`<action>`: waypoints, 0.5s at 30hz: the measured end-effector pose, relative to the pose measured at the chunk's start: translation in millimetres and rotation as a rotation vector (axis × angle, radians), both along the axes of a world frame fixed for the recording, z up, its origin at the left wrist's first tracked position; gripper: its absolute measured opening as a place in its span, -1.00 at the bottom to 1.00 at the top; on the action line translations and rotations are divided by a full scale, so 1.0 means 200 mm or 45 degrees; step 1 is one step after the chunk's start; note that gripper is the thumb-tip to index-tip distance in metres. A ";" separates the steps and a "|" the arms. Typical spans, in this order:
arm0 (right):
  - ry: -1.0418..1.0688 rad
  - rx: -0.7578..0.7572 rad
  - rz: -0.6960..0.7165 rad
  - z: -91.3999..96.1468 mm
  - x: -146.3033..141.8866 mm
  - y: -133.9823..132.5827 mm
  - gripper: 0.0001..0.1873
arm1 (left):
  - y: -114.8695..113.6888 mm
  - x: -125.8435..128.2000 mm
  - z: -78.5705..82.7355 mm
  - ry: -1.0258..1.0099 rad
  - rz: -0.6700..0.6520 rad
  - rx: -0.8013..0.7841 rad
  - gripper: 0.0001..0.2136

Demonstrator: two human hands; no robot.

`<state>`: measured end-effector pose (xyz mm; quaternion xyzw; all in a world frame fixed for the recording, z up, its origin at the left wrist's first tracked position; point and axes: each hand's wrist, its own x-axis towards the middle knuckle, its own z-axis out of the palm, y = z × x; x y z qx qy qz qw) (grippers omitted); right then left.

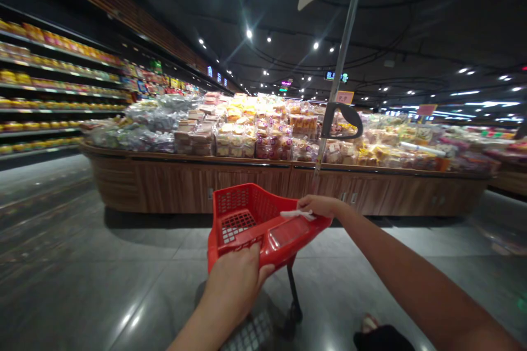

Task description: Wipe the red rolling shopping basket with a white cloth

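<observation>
A red plastic shopping cart [276, 201] stands on the floor in front of me, its basket a grid of openings with nothing visible inside. My left hand [237, 274] is closed around the near left part of its handle, the thumb along the edge. On the far right end of the handle, my right hand [319, 205] grips with fingers curled over it. A crumpled white tissue-like piece [297, 214] lies by my right hand's fingers; whether they pinch it I cannot tell. Between the hands the handle bears a clear panel [288, 232].
Ahead stands a long wood-panelled display counter [247, 174] heaped with packaged goods [236, 140]. A transparent pole [345, 49] with a dark loop rises before it. Shelves of jars [49, 88] line the left. Grey tiled floor [135, 274] runs around the cart; my foot [370, 322] shows below.
</observation>
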<state>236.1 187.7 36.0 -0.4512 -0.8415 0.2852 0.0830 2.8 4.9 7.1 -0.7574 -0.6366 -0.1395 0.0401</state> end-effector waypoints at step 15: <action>-0.245 0.070 0.517 0.13 -0.46 -0.15 -0.77 | -0.01 -0.02 -0.03 -0.103 0.030 -0.057 -0.61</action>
